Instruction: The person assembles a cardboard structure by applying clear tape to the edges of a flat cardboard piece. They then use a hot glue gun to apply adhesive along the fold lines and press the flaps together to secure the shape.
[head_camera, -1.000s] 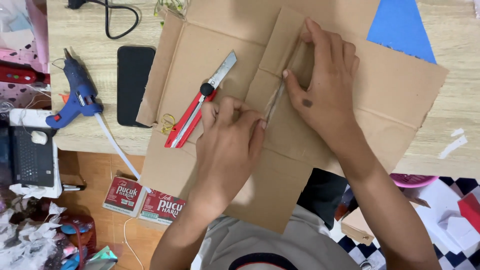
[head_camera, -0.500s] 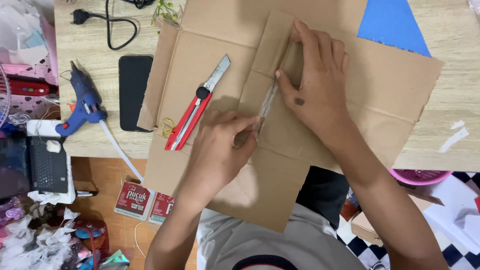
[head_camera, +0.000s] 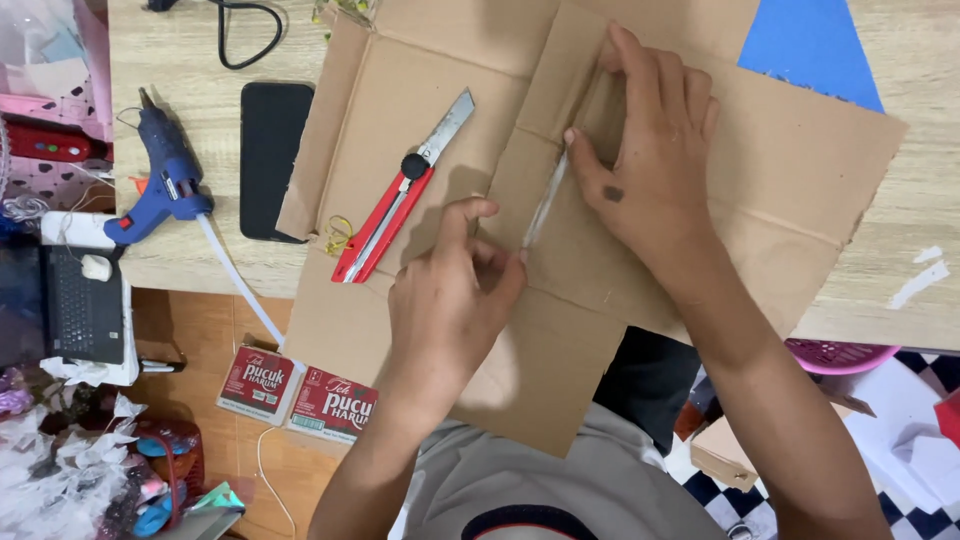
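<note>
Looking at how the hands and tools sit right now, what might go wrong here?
The utility knife lies on the cardboard with its blade extended, close to the left hand; a slip might nick it. The cardboard overhangs the table edge and could sag under pressure.

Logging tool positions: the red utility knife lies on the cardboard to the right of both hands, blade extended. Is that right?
Not quite. The head view shows the red utility knife on the cardboard with blade extended, but it lies to the left of the left hand and right hand, not the right.
</note>
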